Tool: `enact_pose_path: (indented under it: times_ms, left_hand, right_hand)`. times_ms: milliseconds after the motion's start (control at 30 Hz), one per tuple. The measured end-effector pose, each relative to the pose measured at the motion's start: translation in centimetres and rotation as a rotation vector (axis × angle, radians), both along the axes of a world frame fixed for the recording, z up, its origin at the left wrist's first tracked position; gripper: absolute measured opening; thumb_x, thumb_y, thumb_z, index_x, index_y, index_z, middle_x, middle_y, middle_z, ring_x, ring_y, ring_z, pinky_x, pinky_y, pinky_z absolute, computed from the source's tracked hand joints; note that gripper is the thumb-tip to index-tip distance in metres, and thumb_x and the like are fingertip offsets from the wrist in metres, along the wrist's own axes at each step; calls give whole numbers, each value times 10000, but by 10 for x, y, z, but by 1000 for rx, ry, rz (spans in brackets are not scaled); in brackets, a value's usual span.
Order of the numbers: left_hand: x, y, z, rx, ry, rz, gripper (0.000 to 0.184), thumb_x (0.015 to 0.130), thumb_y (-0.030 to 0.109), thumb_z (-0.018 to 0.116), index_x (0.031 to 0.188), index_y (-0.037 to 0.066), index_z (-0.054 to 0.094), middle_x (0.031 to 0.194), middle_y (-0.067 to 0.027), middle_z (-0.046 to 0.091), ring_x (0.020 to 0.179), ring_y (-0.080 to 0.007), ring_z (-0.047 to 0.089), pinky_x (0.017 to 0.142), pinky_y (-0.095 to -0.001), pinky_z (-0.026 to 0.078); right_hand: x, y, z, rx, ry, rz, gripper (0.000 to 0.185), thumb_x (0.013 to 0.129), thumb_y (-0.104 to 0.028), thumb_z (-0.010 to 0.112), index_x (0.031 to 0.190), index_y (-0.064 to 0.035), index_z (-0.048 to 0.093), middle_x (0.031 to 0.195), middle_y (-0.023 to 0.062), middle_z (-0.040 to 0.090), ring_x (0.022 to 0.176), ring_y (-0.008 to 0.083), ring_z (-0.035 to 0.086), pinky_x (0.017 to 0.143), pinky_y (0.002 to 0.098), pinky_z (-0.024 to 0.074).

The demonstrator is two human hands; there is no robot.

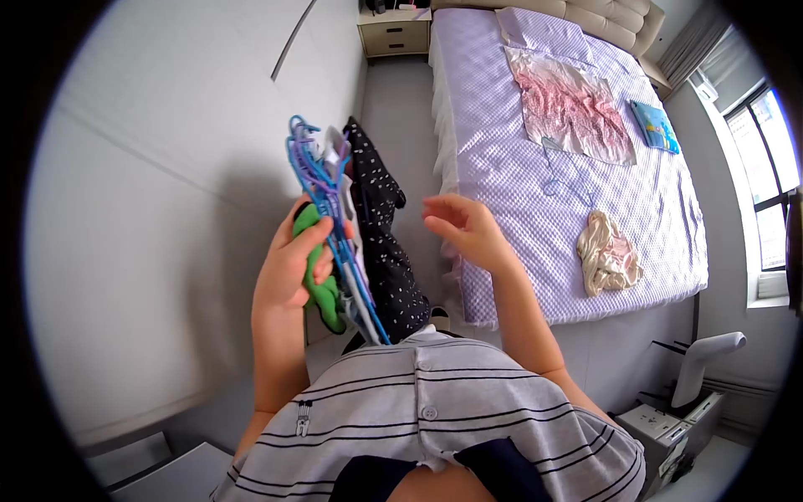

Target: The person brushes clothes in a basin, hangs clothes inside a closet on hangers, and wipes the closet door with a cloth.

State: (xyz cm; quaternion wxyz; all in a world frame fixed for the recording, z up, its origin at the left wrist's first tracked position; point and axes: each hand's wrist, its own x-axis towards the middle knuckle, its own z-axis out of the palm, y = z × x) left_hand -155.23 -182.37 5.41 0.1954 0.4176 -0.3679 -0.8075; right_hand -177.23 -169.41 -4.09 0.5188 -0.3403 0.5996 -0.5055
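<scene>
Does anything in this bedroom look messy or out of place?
One thing, mildly: the cream-and-pink cloth lies bunched up near the foot of the bed, while the pink-and-white cloth beyond it is spread out. The hangers in the left hand show no obvious damage, and no spill shows.

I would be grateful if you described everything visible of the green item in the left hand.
The green item looks like soft fabric, bright green with dark edging at its upper and lower ends. It is bunched, its lower part extending past the grip. The left hand clasps it beside the blue hangers and covers part of it, so its full shape cannot be told.
</scene>
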Motion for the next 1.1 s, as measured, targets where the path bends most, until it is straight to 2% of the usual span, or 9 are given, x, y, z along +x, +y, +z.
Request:
enact_pose_path:
  times_ms: [67, 133, 367, 500, 667, 800, 867, 1000, 1100]
  left_hand:
    - [-9, -17, -3, 16, -14, 42, 209, 915, 104, 534, 1120, 66, 521, 903, -151, 640, 440, -68, 427, 381, -203, 316]
    - [-20, -50, -19, -22, 2, 39, 190, 916, 171, 557, 1075, 67, 546, 954, -186, 638, 440, -77, 426, 375, -206, 323]
    - [-45, -133, -43, -18, 23, 25, 190, 917, 187, 552, 1038, 42, 540, 943, -167, 643, 448, -63, 426, 372, -192, 315]
    - [-70, -187, -51, -65, -73, 61, 266, 918, 232, 563, 1104, 43, 538, 926, -140, 650, 433, -53, 400, 363, -181, 307]
    - [-104, -239, -50, -91, -163, 45, 320, 955, 294, 496, 1138, 32, 520, 963, -124, 644, 422, -48, 374, 360, -178, 288]
    - [-142, -267, -37, -146, -279, 30, 320, 966, 308, 474, 1125, 34, 519, 964, -128, 643, 419, -47, 365, 359, -179, 284]
    - [-154, -276, -36, -188, -385, 87, 317, 966, 313, 478, 1114, 35, 516, 962, -131, 641, 415, -44, 358, 355, -182, 280]
    - [-182, -288, -24, -208, -432, 142, 315, 962, 312, 488, 1115, 38, 512, 939, -139, 640, 404, -44, 344, 351, -179, 264]
    - [-208, -291, -25, -250, -540, 159, 309, 958, 309, 494, 1115, 44, 512, 892, -121, 635, 406, -43, 331, 357, -173, 251]
  right_hand:
    - [-19, -3, -26, 12, -13, -9, 328, 861, -74, 646, 1161, 40, 577, 1032, 101, 660, 945, 146, 627, 832, 266, 493]
    - [-48, -19, -47, -43, 128, -67, 347, 856, -172, 669, 1120, 41, 594, 916, 90, 675, 844, 134, 630, 752, 261, 500]
    - [-120, -36, -95, 206, -137, -354, 326, 933, -186, 531, 1189, 13, 558, 947, 105, 663, 831, 151, 627, 734, 265, 496]
    - [-175, -43, -134, 93, -365, -654, 286, 905, -220, 571, 1105, -18, 596, 894, 91, 669, 763, 143, 626, 695, 272, 498]
    - [-240, -29, -237, 317, -377, -1040, 219, 910, -194, 553, 1072, -49, 581, 818, 53, 662, 707, 126, 616, 604, 257, 481]
    - [-286, -15, -333, 256, -611, -1312, 258, 883, -157, 565, 1124, -71, 526, 883, 72, 639, 687, 152, 589, 590, 253, 469]
    - [-311, -3, -373, 248, -682, -1436, 274, 893, -171, 552, 1145, -74, 509, 984, 84, 616, 794, 198, 580, 631, 306, 475]
    - [-347, 29, -464, 43, -1127, -1705, 334, 920, -280, 523, 1143, -32, 498, 1107, 63, 548, 966, 228, 522, 755, 362, 465]
    - [-369, 34, -489, 99, -1001, -1817, 446, 910, -330, 511, 1209, -13, 415, 1202, 90, 444, 1025, 245, 478, 772, 395, 473]
